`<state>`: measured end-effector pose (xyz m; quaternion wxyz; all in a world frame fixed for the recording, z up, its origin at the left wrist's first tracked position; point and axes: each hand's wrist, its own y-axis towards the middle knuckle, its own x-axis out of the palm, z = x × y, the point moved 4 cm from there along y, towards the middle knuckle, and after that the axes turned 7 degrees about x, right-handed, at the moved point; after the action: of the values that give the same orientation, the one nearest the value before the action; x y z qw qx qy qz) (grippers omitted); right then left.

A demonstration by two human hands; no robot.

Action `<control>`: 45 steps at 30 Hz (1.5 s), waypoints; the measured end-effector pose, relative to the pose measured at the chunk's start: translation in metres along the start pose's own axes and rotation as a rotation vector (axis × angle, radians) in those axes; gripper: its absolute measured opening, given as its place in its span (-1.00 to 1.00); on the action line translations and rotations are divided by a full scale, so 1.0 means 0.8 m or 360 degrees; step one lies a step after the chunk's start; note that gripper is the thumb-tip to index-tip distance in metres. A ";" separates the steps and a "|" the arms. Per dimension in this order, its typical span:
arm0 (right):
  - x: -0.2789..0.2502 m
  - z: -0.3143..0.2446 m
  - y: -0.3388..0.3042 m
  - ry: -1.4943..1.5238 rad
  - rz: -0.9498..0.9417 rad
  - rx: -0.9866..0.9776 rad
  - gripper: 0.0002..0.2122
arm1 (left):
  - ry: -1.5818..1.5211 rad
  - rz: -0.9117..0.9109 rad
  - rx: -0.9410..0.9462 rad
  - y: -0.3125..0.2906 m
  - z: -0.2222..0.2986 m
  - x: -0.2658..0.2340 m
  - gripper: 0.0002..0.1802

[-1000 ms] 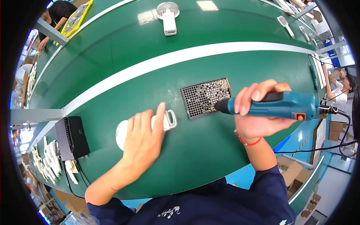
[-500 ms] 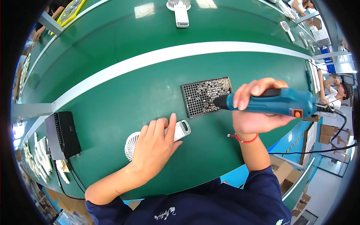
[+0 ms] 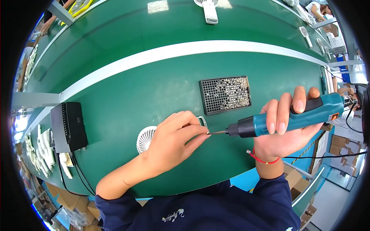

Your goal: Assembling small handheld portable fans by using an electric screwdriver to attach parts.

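Note:
My right hand [image 3: 287, 123] is wrapped round a teal electric screwdriver [image 3: 296, 117], held nearly level with its bit [image 3: 219, 132] pointing left. At the bit's tip, the thumb and forefinger of my left hand [image 3: 175, 138] pinch a tiny metal piece that looks like a screw [image 3: 208, 133]. Beneath my left hand lies a white handheld fan [image 3: 146, 139]; its round grille and the looped end of its handle show, while the middle is hidden. Just beyond the bit sits a black perforated tray [image 3: 212, 96] with many small screws [image 3: 235, 92] heaped on its right side.
A black box [image 3: 68, 127] with cables stands on the green table at left. White fan parts [image 3: 45, 154] lie beside it. A white strip [image 3: 192, 47] crosses the table; beyond it lies another fan [image 3: 210, 13]. The screwdriver's cord [image 3: 348, 115] trails right. Other people work at the far edges.
The screwdriver has moved off the tray, toward me, and its bit now meets my left fingertips. My left hand has gone from lying over the fan to a pinch. The view has shifted slightly.

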<state>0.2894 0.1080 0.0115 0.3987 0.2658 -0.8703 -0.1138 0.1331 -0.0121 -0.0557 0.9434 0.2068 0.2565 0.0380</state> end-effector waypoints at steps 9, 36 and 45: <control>-0.005 0.009 -0.004 -0.0036 0.0044 0.0027 -0.59 | 0.0034 0.0034 -0.0086 0.005 -0.001 -0.001 -0.75; -0.019 0.014 -0.010 0.0057 0.0108 0.0195 -0.47 | 0.0275 -0.0174 0.0316 -0.004 -0.003 0.003 -0.82; -0.019 0.014 -0.012 0.0071 0.0134 0.0191 -0.46 | 0.0303 -0.0177 0.0331 -0.004 -0.001 0.001 -0.81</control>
<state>0.2928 0.1086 -0.0091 0.4058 0.2549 -0.8768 -0.0386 0.1336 -0.0144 -0.0577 0.8890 0.2842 0.3585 -0.0216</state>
